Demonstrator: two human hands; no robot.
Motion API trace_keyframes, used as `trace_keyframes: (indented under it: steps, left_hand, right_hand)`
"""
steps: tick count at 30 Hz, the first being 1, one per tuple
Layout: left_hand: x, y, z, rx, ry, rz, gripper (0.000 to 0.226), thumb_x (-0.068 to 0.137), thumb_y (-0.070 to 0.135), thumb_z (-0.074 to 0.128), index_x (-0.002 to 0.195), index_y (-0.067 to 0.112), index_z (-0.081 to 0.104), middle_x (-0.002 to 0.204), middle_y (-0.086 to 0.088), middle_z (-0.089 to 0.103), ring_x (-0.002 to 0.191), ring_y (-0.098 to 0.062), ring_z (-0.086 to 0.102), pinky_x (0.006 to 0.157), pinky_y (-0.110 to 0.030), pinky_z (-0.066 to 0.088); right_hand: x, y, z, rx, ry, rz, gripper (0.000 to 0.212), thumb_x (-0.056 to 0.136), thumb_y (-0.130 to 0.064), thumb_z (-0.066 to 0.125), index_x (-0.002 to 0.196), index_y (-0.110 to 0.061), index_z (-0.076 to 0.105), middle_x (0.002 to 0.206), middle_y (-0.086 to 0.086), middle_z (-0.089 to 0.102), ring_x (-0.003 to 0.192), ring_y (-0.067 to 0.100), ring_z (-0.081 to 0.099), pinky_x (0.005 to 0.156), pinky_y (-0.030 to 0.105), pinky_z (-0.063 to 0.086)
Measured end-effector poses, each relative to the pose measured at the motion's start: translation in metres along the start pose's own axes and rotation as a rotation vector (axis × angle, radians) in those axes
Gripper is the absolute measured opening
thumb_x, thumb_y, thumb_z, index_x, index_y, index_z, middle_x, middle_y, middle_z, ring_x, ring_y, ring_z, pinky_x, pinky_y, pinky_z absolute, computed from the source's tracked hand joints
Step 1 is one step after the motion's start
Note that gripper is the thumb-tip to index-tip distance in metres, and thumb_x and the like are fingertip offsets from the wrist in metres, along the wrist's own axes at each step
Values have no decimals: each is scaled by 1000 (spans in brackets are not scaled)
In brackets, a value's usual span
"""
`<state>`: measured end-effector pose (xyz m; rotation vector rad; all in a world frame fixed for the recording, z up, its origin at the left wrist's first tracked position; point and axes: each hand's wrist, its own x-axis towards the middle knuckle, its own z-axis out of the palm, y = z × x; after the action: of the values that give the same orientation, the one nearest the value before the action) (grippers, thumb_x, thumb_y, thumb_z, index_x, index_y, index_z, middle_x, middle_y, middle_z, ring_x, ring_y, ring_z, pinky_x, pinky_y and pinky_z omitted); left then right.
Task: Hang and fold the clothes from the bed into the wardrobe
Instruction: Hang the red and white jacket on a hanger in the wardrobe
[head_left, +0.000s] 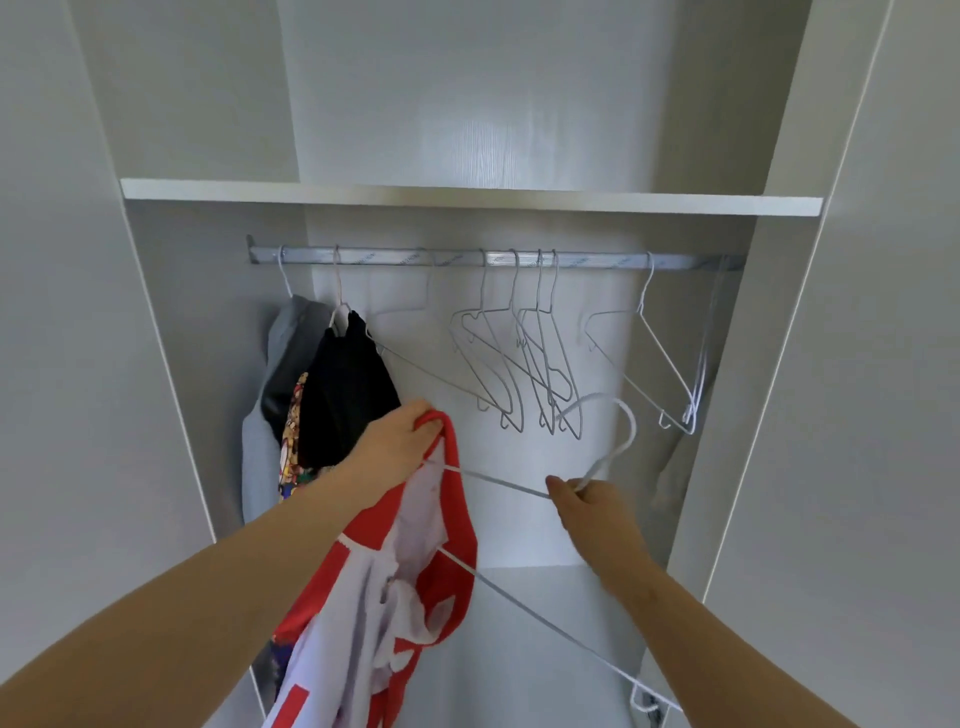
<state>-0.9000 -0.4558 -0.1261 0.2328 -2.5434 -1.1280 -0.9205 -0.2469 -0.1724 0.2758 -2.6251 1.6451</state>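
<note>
**Head view: shirt only partly on its hanger**

Your left hand (400, 441) grips the red-and-white shirt (415, 571) by its collar, low at the wardrobe's left. Your right hand (587, 499) pinches the white hanger (545, 620) at its neck. Only 1 hanger arm looks threaded, so lifting now could shed the shirt. The hook may snag the empty hangers (519, 353) just beyond. Open rail (395, 256) lies between them and the black garment (348, 395).
</note>
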Motion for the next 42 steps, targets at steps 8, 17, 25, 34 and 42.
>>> trace_keyframes:
  steps: [8,17,25,34,42]
  left_hand:
    - [-22,35,12,-146,-39,258,11,92,16,53,82,19,58,76,8,54,76,-10,51,73,-14,39]
    - [-12,16,8,515,-29,612,33,90,53,41,108,27,49,78,13,55,69,-6,50,66,-21,41]
    - [-1,27,8,162,173,263,19,84,49,57,87,31,61,79,9,62,77,-10,57,70,-27,47]
    - [0,52,-32,-392,310,219,11,84,31,64,74,31,61,51,10,59,43,1,51,46,-17,43]
    - [-5,44,-70,-431,299,277,19,87,16,61,70,25,61,39,13,47,37,-1,40,39,-8,33]
  right_hand:
    - [1,-29,25,298,-25,57,51,87,-23,53,38,-20,41,36,-11,38,35,4,33,49,23,29]
    - [1,-32,7,293,31,-78,46,85,-28,59,40,-19,54,38,-8,48,39,3,41,56,26,38]
    - [-14,-26,-7,-103,428,-793,18,76,-13,61,60,-6,59,58,-4,56,59,3,44,61,10,35]
    - [1,23,12,-184,74,-16,33,81,-36,65,107,-25,47,104,-10,49,99,15,54,80,20,47]
    - [6,1,32,256,-526,284,25,87,-12,61,111,-8,64,97,6,71,82,17,69,66,29,59]
